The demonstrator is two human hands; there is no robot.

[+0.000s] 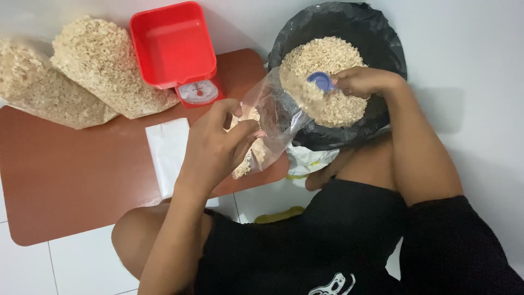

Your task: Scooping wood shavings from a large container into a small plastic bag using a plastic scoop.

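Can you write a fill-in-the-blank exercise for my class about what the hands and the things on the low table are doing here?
1. The right hand holds a small scoop coloured ____.
2. The left hand holds open a clear plastic ____.
3. The kitchen scale on the brown table carries a tray coloured ____.
4. The basin of flakes is lined with plastic coloured ____.

Missing words: blue; bag; red; black

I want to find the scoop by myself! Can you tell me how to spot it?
Look at the big black-lined tub of pale flakes beside the brown table. Over the flakes, the right hand holds a little scoop at the mouth of the clear bag. It is the only blue thing there.
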